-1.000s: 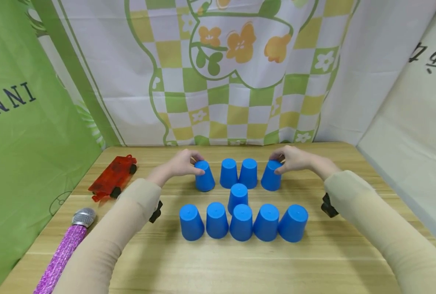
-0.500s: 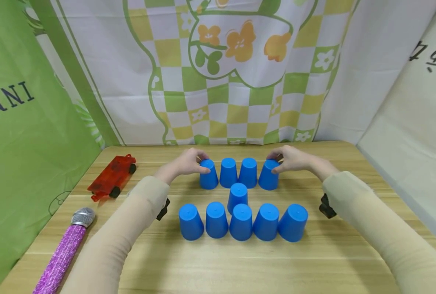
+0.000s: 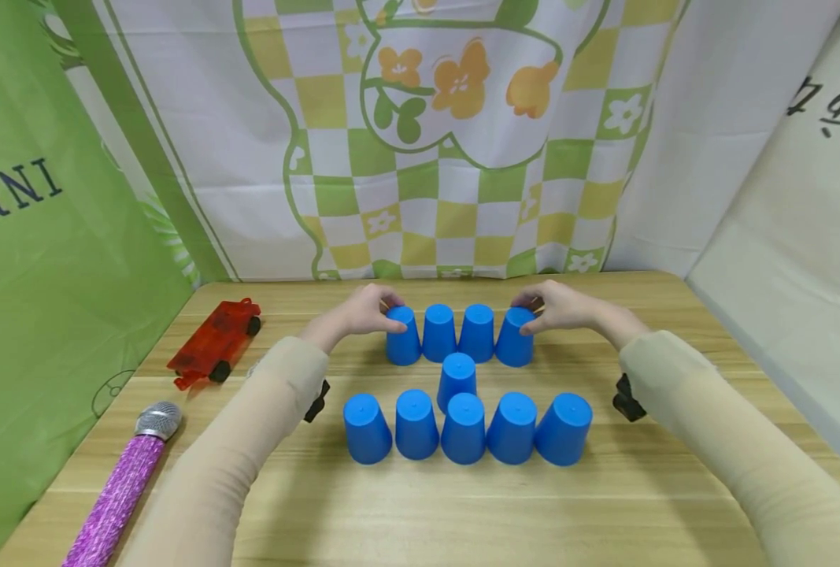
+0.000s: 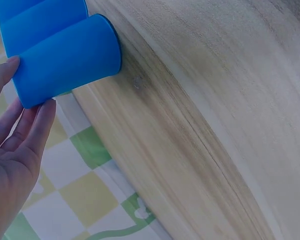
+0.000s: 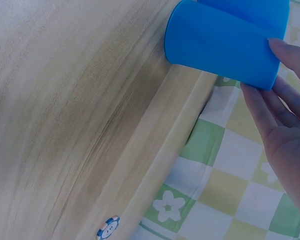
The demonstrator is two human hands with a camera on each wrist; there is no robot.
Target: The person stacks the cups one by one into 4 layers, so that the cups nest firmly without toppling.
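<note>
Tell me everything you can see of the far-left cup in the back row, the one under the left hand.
The far-left back-row cup is plain blue, smooth, plastic-looking, tapered, standing upside down on the wooden table with its closed base up. It ends a tight row of four, seemingly touching the neighbouring cup on its right. The left hand holds it near the top, thumb on the near side, fingers curled over the base. No markings or damage show.

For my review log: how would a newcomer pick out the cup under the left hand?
On the wooden table, find the back row of four upturned blue cups. The left hand grips the left end cup, the one nearest the red toy car.
</note>
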